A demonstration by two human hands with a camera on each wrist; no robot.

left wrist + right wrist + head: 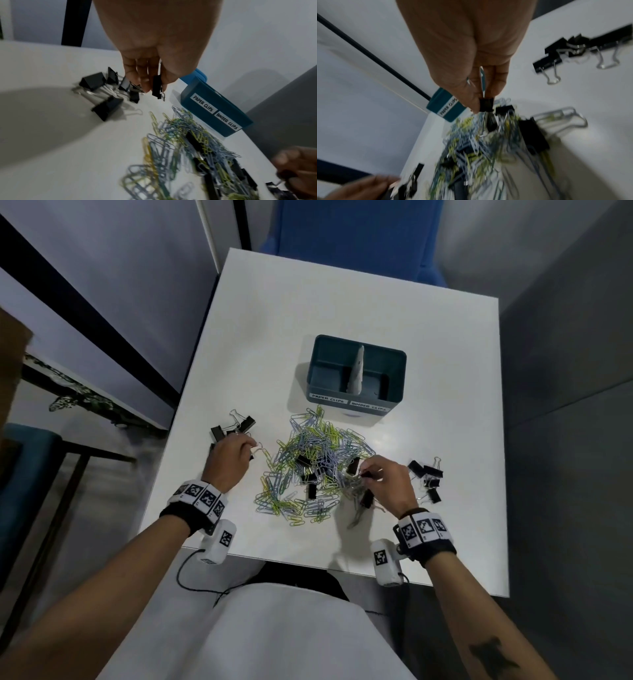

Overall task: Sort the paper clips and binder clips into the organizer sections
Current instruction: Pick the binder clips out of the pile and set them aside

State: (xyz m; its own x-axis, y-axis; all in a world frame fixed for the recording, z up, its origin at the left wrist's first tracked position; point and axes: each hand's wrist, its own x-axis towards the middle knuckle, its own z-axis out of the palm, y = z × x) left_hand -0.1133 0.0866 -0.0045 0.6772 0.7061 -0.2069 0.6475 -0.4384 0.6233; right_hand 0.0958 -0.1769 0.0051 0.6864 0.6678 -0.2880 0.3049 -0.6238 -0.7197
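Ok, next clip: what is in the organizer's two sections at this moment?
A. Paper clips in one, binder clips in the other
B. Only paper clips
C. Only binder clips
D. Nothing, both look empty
D: in the head view both sections of the organizer show bare floor, while the paper clips and binder clips lie on the table.

Bare forearms are seen, no sleeves. A black strap with a white band of black-and-white square markers (199, 497) is worn on the left wrist; a matching band (424, 529) on the right. A white marker-tagged camera block (219, 542) hangs beside each band. A dark cable (191, 580) trails below the left block. A dark tattoo (489, 657) marks the right forearm. A white top (267, 635) is worn.
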